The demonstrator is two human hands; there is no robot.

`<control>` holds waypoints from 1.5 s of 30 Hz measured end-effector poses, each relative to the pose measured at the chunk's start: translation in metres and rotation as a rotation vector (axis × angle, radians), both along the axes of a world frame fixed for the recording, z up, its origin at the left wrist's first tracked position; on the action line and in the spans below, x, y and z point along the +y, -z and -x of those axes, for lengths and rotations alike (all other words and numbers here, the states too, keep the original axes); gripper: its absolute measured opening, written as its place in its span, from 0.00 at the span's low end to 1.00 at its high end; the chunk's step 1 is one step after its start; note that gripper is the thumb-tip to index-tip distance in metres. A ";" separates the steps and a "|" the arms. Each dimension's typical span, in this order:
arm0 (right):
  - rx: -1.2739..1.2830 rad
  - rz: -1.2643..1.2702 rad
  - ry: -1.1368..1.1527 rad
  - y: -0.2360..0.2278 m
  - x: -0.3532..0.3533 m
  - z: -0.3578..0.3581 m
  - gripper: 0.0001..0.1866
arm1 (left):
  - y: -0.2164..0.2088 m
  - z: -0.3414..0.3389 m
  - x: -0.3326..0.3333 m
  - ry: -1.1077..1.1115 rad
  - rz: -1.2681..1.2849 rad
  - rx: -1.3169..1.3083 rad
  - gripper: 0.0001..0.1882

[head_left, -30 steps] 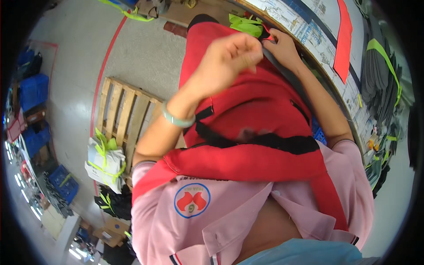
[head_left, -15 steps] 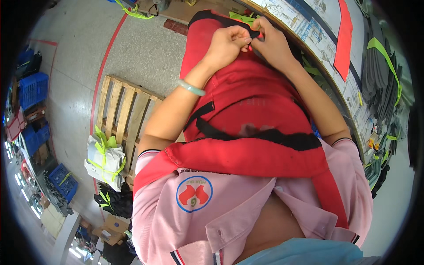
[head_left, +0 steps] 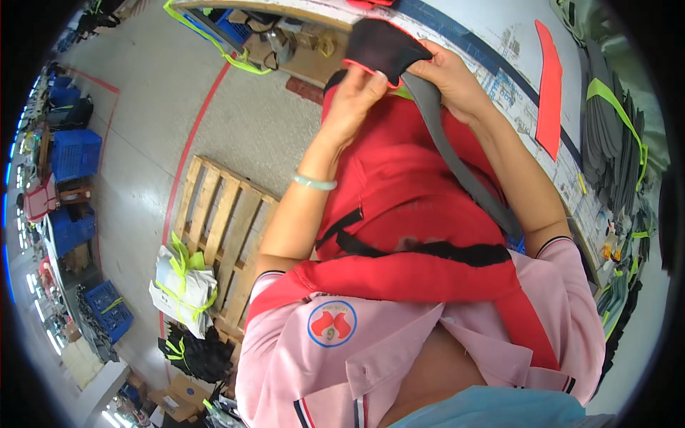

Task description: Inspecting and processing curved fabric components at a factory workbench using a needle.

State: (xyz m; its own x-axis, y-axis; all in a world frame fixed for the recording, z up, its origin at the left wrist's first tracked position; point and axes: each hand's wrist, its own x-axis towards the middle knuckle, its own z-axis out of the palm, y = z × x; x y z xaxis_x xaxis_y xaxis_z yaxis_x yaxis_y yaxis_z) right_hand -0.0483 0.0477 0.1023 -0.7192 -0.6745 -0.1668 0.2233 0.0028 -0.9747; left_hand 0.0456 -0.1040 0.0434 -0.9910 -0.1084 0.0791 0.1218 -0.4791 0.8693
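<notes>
Beside the bench's (head_left: 485, 25) near edge, someone is holding up a black piece (head_left: 387, 46): left hand (head_left: 352, 103) is pinching its red rim, right hand (head_left: 455, 84) is gripping its corner, a grey strip (head_left: 446, 146) is trailing below. They're seemingly adjusting it; moving on calls for steady pinching.

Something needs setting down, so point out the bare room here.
Bare: floor between the red line, wooden pallet and red apron; tabletop between the dark band and red strip. Crowded: the tabletop's right side, with grey pieces; by the white bundle; and around the black piece in the left hand and right hand.
</notes>
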 end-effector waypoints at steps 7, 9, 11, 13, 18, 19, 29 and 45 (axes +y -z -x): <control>0.300 0.119 -0.071 -0.048 -0.039 -0.043 0.23 | -0.099 -0.008 0.012 -0.335 -0.292 0.378 0.24; 1.235 -0.171 0.344 -0.019 -0.049 -0.033 0.29 | -0.062 0.000 0.002 -0.111 -0.673 0.145 0.20; 1.015 -0.203 0.316 0.036 -0.053 -0.011 0.34 | -0.016 0.015 0.019 -0.127 -0.746 -0.093 0.18; 1.082 -0.310 0.311 0.072 -0.062 -0.013 0.33 | 0.032 0.023 0.016 -0.123 -0.820 -0.161 0.18; 1.178 -0.551 0.278 0.111 -0.044 -0.005 0.30 | 0.068 0.029 0.021 -0.034 -0.912 -0.264 0.13; 1.214 -0.598 0.272 0.111 -0.042 -0.005 0.31 | 0.080 0.031 0.018 -0.007 -1.001 -0.260 0.13; 0.732 -0.810 -0.395 0.118 -0.014 -0.034 0.32 | 0.117 0.041 0.032 -0.161 -0.892 -0.451 0.15; 0.632 -0.676 -0.434 0.118 -0.006 -0.030 0.23 | 0.094 0.039 0.017 -0.124 -0.981 -0.546 0.14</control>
State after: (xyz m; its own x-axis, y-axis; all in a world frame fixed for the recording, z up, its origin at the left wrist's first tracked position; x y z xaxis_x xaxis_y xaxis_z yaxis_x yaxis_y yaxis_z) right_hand -0.0183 0.0416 -0.0160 -0.5233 -0.8035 -0.2837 -0.4829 0.5540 -0.6782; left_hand 0.0070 -0.0867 -0.0509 -0.8449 0.0150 -0.5348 -0.0654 -0.9950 0.0753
